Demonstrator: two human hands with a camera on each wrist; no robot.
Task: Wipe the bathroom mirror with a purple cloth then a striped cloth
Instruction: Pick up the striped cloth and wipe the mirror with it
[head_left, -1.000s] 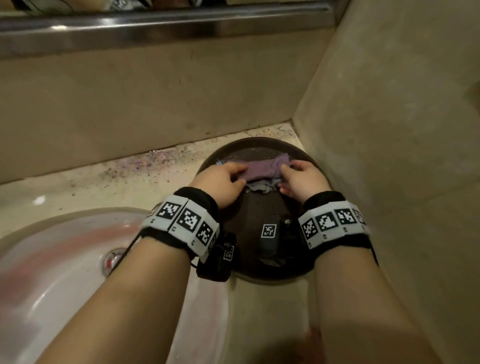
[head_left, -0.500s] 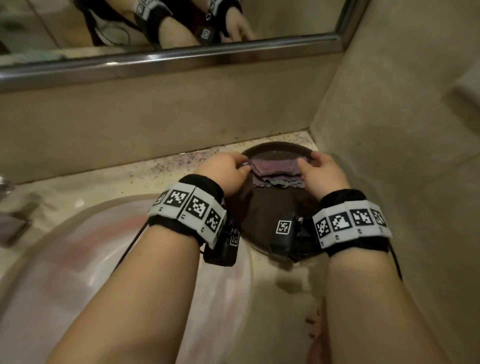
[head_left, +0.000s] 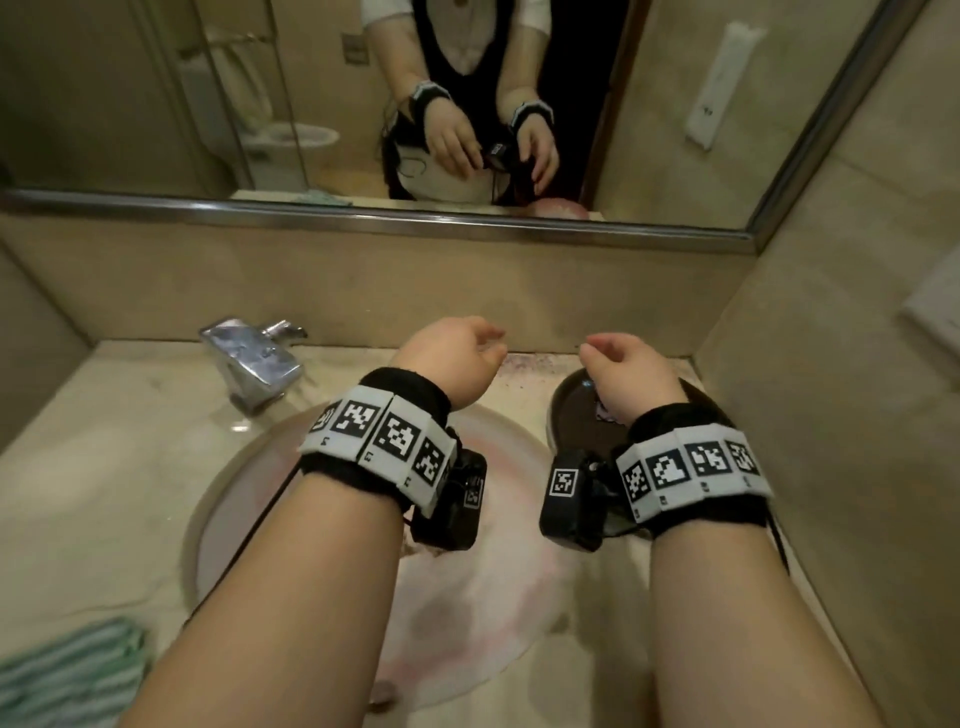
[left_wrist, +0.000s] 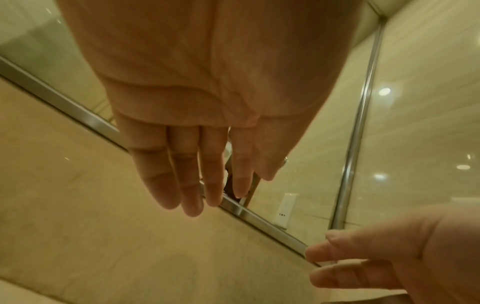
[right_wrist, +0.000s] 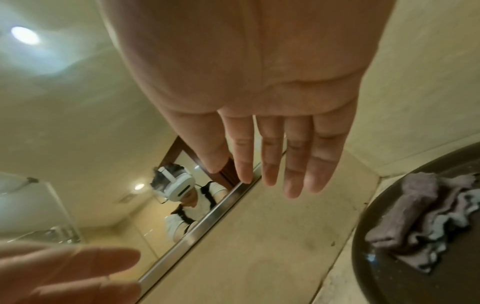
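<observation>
The purple cloth (right_wrist: 405, 214) lies folded on a dark round plate (right_wrist: 389, 286) at the back right of the counter. In the head view my right wrist hides all but a sliver of the purple cloth (head_left: 603, 411). My left hand (head_left: 457, 358) hovers above the sink's back edge with relaxed fingers (left_wrist: 192, 185), holding nothing. My right hand (head_left: 626, 366) hangs above the plate (head_left: 571, 410), its fingers (right_wrist: 293, 164) straight and empty. A green striped cloth (head_left: 67, 675) lies at the counter's front left. The mirror (head_left: 649, 130) spans the wall ahead.
A chrome faucet (head_left: 254, 358) stands at the back left of the white sink basin (head_left: 467, 597). The mirror's metal frame (head_left: 363, 218) runs above a beige backsplash. A beige side wall (head_left: 831, 389) closes in right beside the plate.
Both hands have let go of the purple cloth, which stays on the plate, and have lifted and moved apart. The head view has tilted up, showing more of the mirror.
</observation>
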